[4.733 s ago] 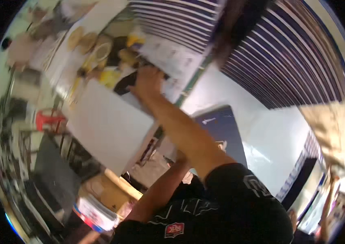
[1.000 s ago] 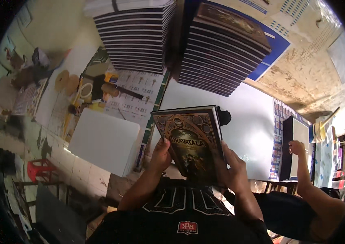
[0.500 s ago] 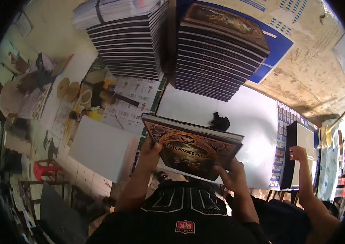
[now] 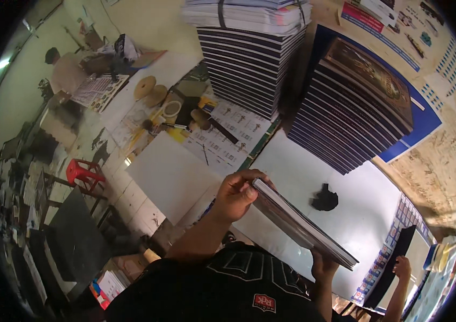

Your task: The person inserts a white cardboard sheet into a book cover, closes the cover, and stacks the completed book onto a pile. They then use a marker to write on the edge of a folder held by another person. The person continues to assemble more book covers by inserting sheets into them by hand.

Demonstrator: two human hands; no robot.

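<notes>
Two hands of yours grasp one hardback book [image 4: 306, 225], which you hold tilted in front of your chest, its pale page edges turned up toward you. Your left hand [image 4: 239, 196] grips its upper-left end, the thumb on the near side and fingers over the corner. Your right hand [image 4: 324, 265] grasps the lower-right end from below, part of it hidden by the book.

Beyond your hands lies a white surface [image 4: 298, 166], with a crumpled black scrap [image 4: 324, 198] on it, just past the book. Farther ahead of your right hand rises a tall stack of dark books [image 4: 349, 118]; to its left, ahead of your left hand, stands another stack [image 4: 244, 70] with strapped papers [image 4: 255, 19] on top.

Left of your left hand sits a pile of white sheets [image 4: 166, 172], with a tape roll [image 4: 172, 109] beyond it. Farther left, a red stool [image 4: 85, 173] stands on the floor. Well right of your right hand, a co-worker's hand [image 4: 401, 266] is at a black-edged panel [image 4: 392, 273].
</notes>
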